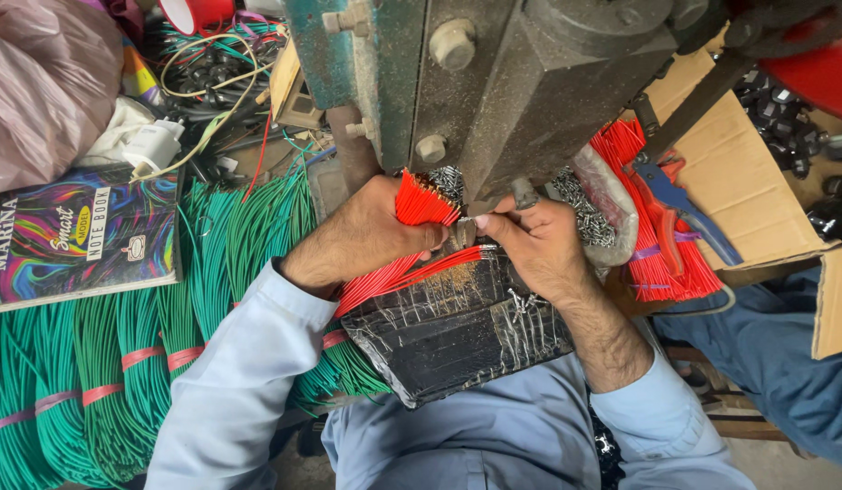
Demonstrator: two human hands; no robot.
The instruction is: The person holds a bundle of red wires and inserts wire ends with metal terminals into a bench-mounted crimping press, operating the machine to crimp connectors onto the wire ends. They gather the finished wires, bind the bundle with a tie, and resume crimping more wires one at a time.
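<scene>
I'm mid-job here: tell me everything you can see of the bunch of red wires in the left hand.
The bunch of red wires is a fistful of thin, bright red insulated strands, plastic-coated by the look. The left hand grips it around the middle; the cut ends fan up beside the press machine, some showing pale tips. The lower lengths trail down-left over the black taped pad. A few strands run right toward the right hand, whose fingers pinch at their ends under the machine.

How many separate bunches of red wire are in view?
2. One red wire bunch is gripped in the left hand, with strands running to the right hand. The other red bunch lies right of the press, under blue-handled pliers. More may be hidden.
</scene>
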